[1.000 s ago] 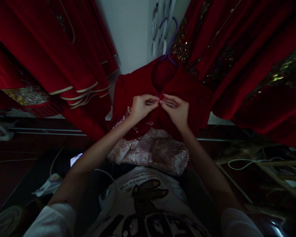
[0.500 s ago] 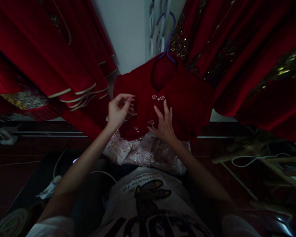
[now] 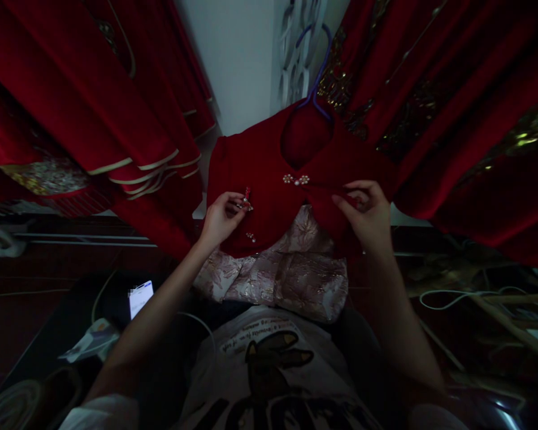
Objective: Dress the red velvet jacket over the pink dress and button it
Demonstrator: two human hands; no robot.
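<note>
A dark red velvet jacket (image 3: 269, 161) hangs in front of me on a purple hanger (image 3: 316, 77). A pearl clasp (image 3: 296, 179) is fastened just below its neckline. My left hand (image 3: 222, 218) pinches the jacket's left front edge beside small pearl trims. My right hand (image 3: 367, 215) grips the right front flap and holds it aside. Between the two hands a pale pink brocade garment (image 3: 287, 269) shows underneath, hanging down toward my white printed shirt (image 3: 269, 370).
Red garments with gold trim (image 3: 116, 119) hang at the left, and red ones with gold embroidery (image 3: 430, 107) at the right. A lit phone (image 3: 140, 297) lies low on the left among cables. White cords and wooden rods (image 3: 475, 295) lie at the right. A white wall (image 3: 242, 60) stands behind.
Both hands left the fastened clasp and spread apart. The left now pinches the left front edge; the right has taken the right flap and pulled it aside, showing more pink brocade.
</note>
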